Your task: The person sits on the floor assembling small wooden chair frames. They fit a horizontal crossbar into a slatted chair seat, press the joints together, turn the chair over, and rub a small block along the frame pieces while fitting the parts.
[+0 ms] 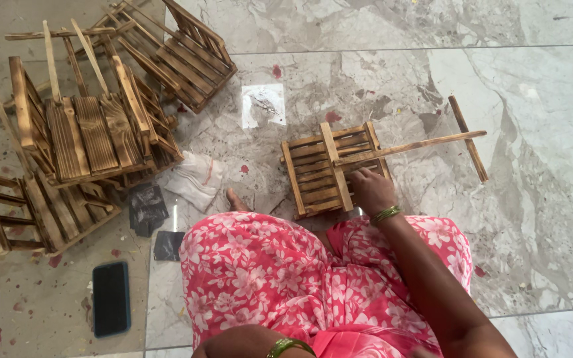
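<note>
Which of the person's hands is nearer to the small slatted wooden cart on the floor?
The right. The right hand rests on the slatted wooden cart, touching its slats near the handle. The left hand is barely in view at the bottom edge, drawn back over the lap, well away from it.

Bright, even daylight, soft shadows, sharp focus throughout.

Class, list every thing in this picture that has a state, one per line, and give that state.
Right hand: resting on the small crate, fingers curled at a slat.
Left hand: out of view; only the bangled wrist shows.
Small slatted wooden crate: flat on the floor, a T-shaped handle lying across it.
Pile of wooden crates: stacked untidily, some tipped.
Phone: screen dark, flat on the floor.
White cloth: crumpled.
</note>
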